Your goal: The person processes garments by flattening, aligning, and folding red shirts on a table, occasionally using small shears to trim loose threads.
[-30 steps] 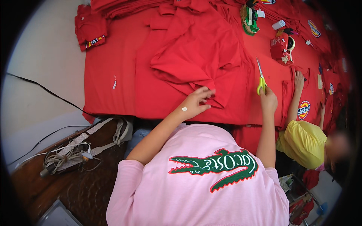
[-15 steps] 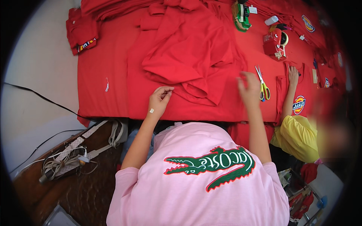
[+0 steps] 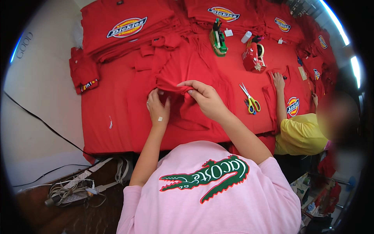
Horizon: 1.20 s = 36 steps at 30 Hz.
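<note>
A rumpled red shirt [image 3: 187, 62] is spread over the red-covered table in front of me. Its near edge is lifted and bunched between my hands. My right hand [image 3: 207, 99] pinches a fold of the cloth between thumb and fingers. On the left, my left hand [image 3: 159, 107] is curled at the same raised edge, thumb apart from the fingers; part of its fingers is hidden behind the cloth. A small pale sticker shows near its wrist.
Scissors with yellow handles [image 3: 253, 103], a red tape dispenser [image 3: 253, 58] and a green tape dispenser [image 3: 218, 41] lie to the right. Folded red shirts [image 3: 128, 43] are stacked at the back. A co-worker's yellow sleeve [image 3: 302, 132] is at the right. Bundled cables [image 3: 72, 191] hang at lower left.
My right hand has come left from near the scissors and gripped the shirt's edge. My left hand has moved up to it. The edge is lifted, and the view has tilted up.
</note>
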Motion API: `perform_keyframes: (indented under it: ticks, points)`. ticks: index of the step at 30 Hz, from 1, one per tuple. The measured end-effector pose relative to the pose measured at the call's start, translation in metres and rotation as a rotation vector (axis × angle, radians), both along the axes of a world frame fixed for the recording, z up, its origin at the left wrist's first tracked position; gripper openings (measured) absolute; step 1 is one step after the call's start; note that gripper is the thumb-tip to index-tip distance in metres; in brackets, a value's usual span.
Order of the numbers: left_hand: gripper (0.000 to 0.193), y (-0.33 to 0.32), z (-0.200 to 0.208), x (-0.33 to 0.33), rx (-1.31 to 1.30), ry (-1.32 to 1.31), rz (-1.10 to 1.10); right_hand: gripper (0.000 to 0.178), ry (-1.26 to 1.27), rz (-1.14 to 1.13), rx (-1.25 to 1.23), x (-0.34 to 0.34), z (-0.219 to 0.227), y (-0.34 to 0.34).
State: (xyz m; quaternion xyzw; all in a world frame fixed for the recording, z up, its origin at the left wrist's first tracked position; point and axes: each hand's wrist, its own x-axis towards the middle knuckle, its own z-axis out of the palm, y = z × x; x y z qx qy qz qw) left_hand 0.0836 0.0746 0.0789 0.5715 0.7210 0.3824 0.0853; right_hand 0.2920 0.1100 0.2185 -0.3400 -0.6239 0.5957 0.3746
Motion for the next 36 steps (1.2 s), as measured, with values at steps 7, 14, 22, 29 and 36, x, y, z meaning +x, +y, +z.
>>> perform_keyframes:
  ticks: [7,14,22,29,36]
  points:
    - [0.086,0.035,0.051,0.004,0.206,-0.538,-0.315,0.028,0.302,0.183,0.042,0.059,0.121,-0.036]
    - [0.081,-0.026,0.052,0.057,-0.425,-1.22,-0.728,0.034,-0.302,-0.12,0.228,0.045,0.089,-0.025]
    - [0.048,0.004,0.005,-0.007,-0.161,-0.951,-0.538,0.025,0.405,0.149,-0.44,0.053,0.113,-0.039]
    - [0.04,-0.037,0.147,-0.073,-0.091,-1.363,-0.523,0.027,0.279,-0.216,0.108,0.128,0.14,-0.018]
    - [0.048,-0.035,0.205,0.011,-0.354,-1.706,-0.554,0.106,-0.595,-0.234,0.584,0.028,0.05,-0.033]
